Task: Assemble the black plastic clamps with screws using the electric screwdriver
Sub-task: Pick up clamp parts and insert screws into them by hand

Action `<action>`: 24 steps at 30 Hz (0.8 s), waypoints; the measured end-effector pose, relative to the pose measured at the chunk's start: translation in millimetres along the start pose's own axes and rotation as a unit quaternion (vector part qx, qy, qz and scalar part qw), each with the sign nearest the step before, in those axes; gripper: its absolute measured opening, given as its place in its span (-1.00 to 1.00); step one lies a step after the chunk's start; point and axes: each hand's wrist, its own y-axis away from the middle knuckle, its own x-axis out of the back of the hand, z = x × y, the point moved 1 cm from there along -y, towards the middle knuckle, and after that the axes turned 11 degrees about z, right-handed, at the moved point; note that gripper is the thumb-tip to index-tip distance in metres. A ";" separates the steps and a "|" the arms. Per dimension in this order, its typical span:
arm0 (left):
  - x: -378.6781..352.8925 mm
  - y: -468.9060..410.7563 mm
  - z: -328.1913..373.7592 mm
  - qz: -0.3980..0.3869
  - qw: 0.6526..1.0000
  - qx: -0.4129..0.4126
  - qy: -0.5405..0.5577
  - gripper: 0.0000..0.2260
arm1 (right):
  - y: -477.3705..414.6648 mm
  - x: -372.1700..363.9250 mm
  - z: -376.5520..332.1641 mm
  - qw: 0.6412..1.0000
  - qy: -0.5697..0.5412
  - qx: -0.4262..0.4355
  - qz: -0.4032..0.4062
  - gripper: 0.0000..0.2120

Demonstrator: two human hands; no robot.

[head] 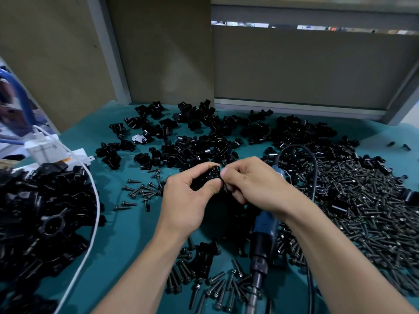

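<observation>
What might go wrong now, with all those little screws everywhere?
The clamp is only pinched between the left hand and right hand, so it may slip and vanish among the loose clamps. The right forearm passes over the electric screwdriver, so it might nudge it into the screw pile and scatter screws.

We see a teal table cover, matt; rubber or cloth, we cannot tell. The scattered black plastic clamp halves look smooth, with a soft gloss along their edges, as does the black plastic clamp piece being held. The heap of dark metal screws has a dull sheen. The blue-and-black plastic electric screwdriver looks satin, its tip bare grey metal. The thin white cable is smooth; the brown back panels are matt.
</observation>
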 end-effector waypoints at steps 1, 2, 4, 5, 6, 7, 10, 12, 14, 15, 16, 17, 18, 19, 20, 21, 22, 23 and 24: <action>0.1 -0.1 0.2 -0.002 1.000 -0.007 0.000 -0.66 | 0.5 -0.9 0.5 1.000 -0.020 -0.006 -0.001 -0.53; 0.3 -0.3 0.5 -0.002 1.000 -0.014 -0.003 -0.65 | 0.5 -1.4 1.1 0.999 -0.030 -0.010 -0.003 -0.51; 0.2 -0.7 -1.3 0.006 1.000 -0.020 -0.011 -0.66 | -0.6 -0.6 2.9 1.000 -0.011 -0.007 0.003 -0.49; -0.1 -1.0 -2.7 0.014 1.000 -0.015 -0.014 -0.68 | -1.3 0.1 3.0 1.000 0.007 -0.001 0.017 -0.50; -0.4 -1.2 -3.9 0.025 1.000 -0.008 -0.017 -0.70 | -2.2 1.0 2.9 0.999 0.015 0.007 0.035 -0.55; -0.9 -1.2 -5.1 0.036 0.999 -0.002 -0.022 -0.70 | -3.2 1.7 2.6 0.999 0.002 0.011 0.048 -0.65; -1.7 -0.6 -7.3 0.065 0.996 0.017 -0.051 -0.67 | -4.5 -1.0 2.0 0.997 -0.069 0.006 0.034 -0.86; -1.2 -0.5 -7.6 0.058 0.996 0.022 -0.059 -0.65 | -5.4 -4.2 3.1 0.998 -0.049 0.008 0.040 -0.82; 1.3 -1.1 -6.9 0.042 0.997 0.014 -0.063 -0.59 | -5.1 -6.5 4.1 0.999 0.011 0.017 0.050 -0.70; 2.5 -2.0 -7.3 0.036 0.997 0.012 -0.065 -0.61 | -5.0 -7.3 4.6 0.998 0.036 0.017 0.052 -0.64; 3.4 -2.9 -8.1 0.034 0.997 0.014 -0.066 -0.64 | -4.4 -7.6 4.6 0.997 0.054 0.018 0.053 -0.60; 3.5 -3.7 -9.7 0.034 0.997 0.017 -0.069 -0.68 | -3.9 -7.5 4.2 0.996 0.064 0.021 0.055 -0.60; 3.3 -4.3 -11.1 0.037 0.996 0.023 -0.072 -0.71 | -3.5 -7.1 3.6 0.996 0.062 0.024 0.059 -0.63; 3.0 -4.7 -12.6 0.042 0.996 0.030 -0.076 -0.73 | -3.0 -7.0 2.7 0.997 0.045 0.024 0.061 -0.68; 2.7 -4.9 -13.7 0.046 0.995 0.037 -0.082 -0.75 | -2.6 -7.2 1.7 0.998 0.024 0.022 0.061 -0.73; 2.6 -4.9 -14.7 0.047 0.994 0.041 -0.085 -0.75 | -2.2 -8.0 0.8 0.998 0.013 0.019 0.060 -0.75; 2.7 -4.4 -14.9 0.043 0.995 0.042 -0.085 -0.74 | -2.3 -9.0 0.4 0.998 0.019 0.018 0.063 -0.72; 3.0 -4.1 -14.9 0.036 0.995 0.041 -0.083 -0.73 | -2.2 -9.9 0.6 0.997 0.035 0.019 0.070 -0.67; 3.5 -3.9 -14.3 0.030 0.996 0.038 -0.079 -0.72 | -2.2 -10.9 1.1 0.995 0.052 0.020 0.080 -0.61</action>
